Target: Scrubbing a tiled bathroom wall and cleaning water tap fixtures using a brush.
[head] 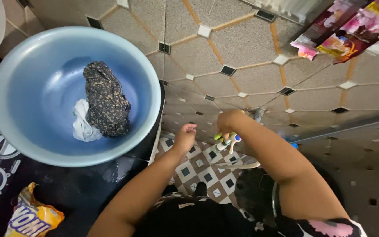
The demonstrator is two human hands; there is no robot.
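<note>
Indoor light, moderate and even; soft sheen on blue basin [18,57] rim; lower right corner dim; wide-angle bending at edges; hands slightly soft.

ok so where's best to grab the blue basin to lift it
Probably by the rim of the blue basin, both hands on opposite sides from above. It is wide and round, its lip is exposed all round, and the dark cloth sits low in the middle.

Basin [18,114]: smooth blue plastic, slight sheen. Dark cloth [106,98] and white cloth [82,125] inside, both matt. Wall tiles [242,48]: speckled, matt. Packet [31,217]: glossy yellow plastic film.
</note>
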